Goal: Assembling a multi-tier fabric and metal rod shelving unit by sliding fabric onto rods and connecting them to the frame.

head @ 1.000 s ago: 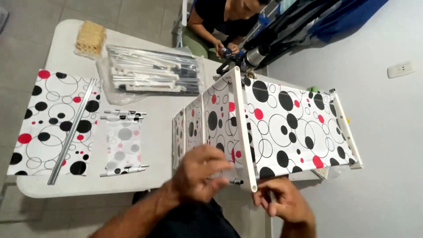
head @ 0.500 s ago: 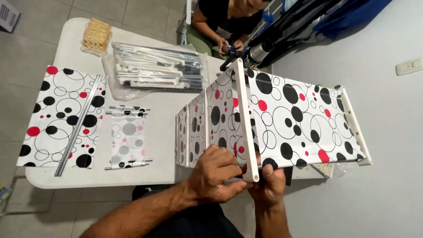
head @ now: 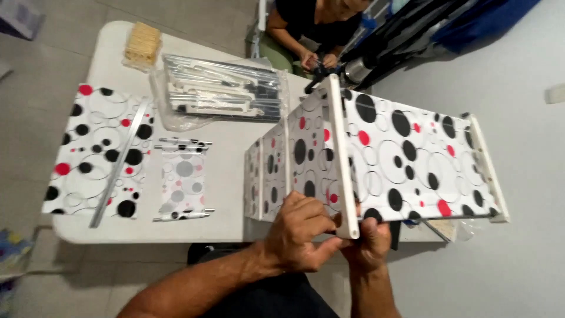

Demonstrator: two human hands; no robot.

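We had rack (head: 376,159) standing at table's (head: 106,229) near right edge. Left hand (head: 303,232) pinched rail (head: 342,159) end, right hand (head: 369,244) clamped corner from below, bracing joint. Spare panel (head: 97,150) lay flat, left edge.

Two bare forearms come up from the bottom edge of the head view, with no sleeves showing on either one. The left hand (head: 303,232) wears no glove, and no ring, watch or band can be seen on it or on its wrist. Its knuckles and the tendons across its back stand out clearly. The right hand (head: 369,244) is likewise ungloved, with a plain wrist. The left forearm is broad and shows some fine hair. Between the two forearms, low in the view, lies dark clothing (head: 268,297), black or close to it, plain and unpatterned as far as can be told.
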